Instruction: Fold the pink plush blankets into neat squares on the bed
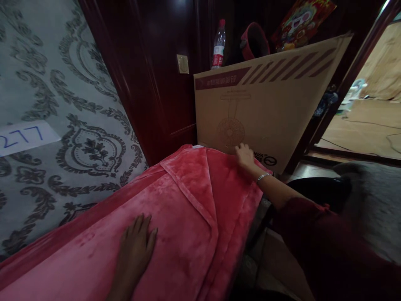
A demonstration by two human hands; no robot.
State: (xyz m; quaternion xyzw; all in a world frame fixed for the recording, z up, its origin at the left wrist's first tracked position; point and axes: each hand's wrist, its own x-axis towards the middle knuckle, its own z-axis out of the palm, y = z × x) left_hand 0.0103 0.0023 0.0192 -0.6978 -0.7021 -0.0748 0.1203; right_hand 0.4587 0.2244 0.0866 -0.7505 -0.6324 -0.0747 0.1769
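A pink plush blanket (175, 209) lies spread in front of me, with one folded-over corner flap (194, 179) on top. My left hand (136, 242) rests flat on the near part of the blanket, palm down with the fingers stretched out. At the blanket's far edge, close to the cardboard box (266, 104), is my right hand (245, 156), with a silver bracelet on its wrist. Its fingers look bent over the blanket's edge, and their tips are partly hidden.
Patterned grey wallpaper (90, 146) with a paper label runs along the left. Behind the box stand a plastic bottle (218, 46), a red round strap-like item (255, 42) and a colourful red packet (300, 23). A grey furry cover (376, 205) and a doorway are at right.
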